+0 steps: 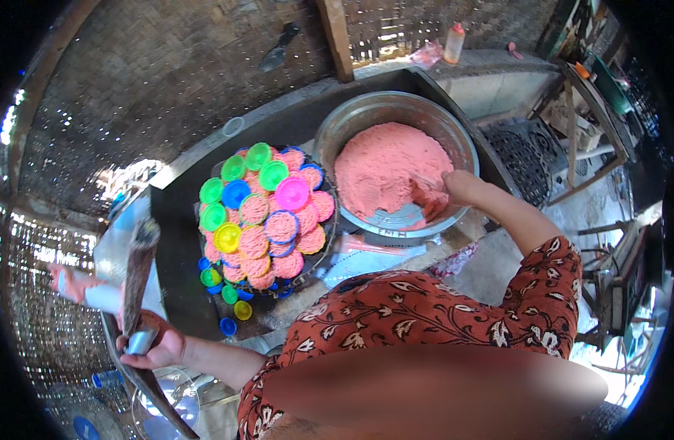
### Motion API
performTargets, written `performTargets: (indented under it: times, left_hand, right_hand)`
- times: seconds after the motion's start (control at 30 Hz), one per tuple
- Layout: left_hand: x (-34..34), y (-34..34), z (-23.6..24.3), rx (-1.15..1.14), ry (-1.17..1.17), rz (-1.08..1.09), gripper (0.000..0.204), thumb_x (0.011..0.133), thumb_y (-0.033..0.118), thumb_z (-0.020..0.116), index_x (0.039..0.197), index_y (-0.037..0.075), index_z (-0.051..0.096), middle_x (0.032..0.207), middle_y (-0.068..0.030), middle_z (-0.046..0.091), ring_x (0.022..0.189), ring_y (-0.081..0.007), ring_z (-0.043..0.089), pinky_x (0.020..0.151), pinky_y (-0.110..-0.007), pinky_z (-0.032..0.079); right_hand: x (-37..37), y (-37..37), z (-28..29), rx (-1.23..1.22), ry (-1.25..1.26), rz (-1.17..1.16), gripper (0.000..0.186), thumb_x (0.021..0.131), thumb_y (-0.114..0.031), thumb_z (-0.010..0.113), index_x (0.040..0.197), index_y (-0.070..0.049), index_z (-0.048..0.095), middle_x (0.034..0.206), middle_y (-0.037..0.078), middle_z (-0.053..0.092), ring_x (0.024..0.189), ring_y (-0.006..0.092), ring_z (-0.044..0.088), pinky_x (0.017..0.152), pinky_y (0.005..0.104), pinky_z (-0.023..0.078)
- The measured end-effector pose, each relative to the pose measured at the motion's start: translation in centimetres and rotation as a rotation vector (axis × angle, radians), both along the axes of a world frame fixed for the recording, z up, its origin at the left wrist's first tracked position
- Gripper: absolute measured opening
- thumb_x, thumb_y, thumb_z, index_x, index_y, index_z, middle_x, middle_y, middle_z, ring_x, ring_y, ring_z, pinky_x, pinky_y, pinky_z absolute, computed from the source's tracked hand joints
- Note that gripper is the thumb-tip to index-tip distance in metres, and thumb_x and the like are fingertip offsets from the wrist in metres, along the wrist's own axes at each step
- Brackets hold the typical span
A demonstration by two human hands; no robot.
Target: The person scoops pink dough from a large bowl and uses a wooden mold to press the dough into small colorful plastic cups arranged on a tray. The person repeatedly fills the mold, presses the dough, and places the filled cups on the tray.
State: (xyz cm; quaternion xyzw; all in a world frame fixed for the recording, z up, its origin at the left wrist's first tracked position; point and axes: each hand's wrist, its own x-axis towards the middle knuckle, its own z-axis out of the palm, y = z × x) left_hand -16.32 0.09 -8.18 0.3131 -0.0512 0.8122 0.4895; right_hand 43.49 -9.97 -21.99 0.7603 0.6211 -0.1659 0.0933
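Observation:
At the lower left, my left hand [161, 345] is closed round a short silver metal cylinder [140, 342], close beside an upright wooden post [137, 275]. My right hand [462, 188] reaches into a wide metal basin [330, 125] of crumbly pink dough [388, 150]. Its fingers are closed at the dough's near right side, next to a darker reddish piece; what they grip I cannot make out. Between my hands, a round tray is heaped with pink noodle-like cakes [254, 240] and small green, blue, yellow and pink plastic moulds [291, 193].
A pale tube [102, 297] with a pinkish end lies beyond the wooden post. Loose moulds [242, 310] sit at the tray's near edge. A bottle [453, 44] stands on the far ledge. Woven walls [183, 66] enclose the far side; a wooden frame [572, 139] stands right.

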Motion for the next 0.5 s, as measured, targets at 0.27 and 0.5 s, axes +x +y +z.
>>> performTargets:
  times: [0.27,0.5]
  left_hand:
    - [-0.9,0.5,0.0,-0.063,-0.031,0.022,0.018,0.071,0.027,0.066,0.08,0.013,0.061,0.101,-0.006,0.06,0.103,-0.0241,0.051,0.093,-0.044,0.037]
    - [0.0,0.2,0.4,-0.162,-0.038,0.101,0.018,0.07,0.027,0.067,0.081,0.013,0.06,0.097,-0.0013,0.061,0.102,-0.0214,0.052,0.094,-0.044,0.037]
  right_hand:
    - [2.3,0.7,8.1,-0.034,-0.427,0.352,0.012,0.07,-0.014,0.056,0.077,-0.007,0.064,0.073,0.012,0.064,0.071,0.0262,0.063,0.06,0.0372,0.048]
    - [4.6,1.4,4.1,-0.089,-0.486,0.463,0.011,0.068,-0.013,0.057,0.067,-0.01,0.067,0.072,0.01,0.065,0.07,0.0238,0.063,0.059,0.0352,0.049]
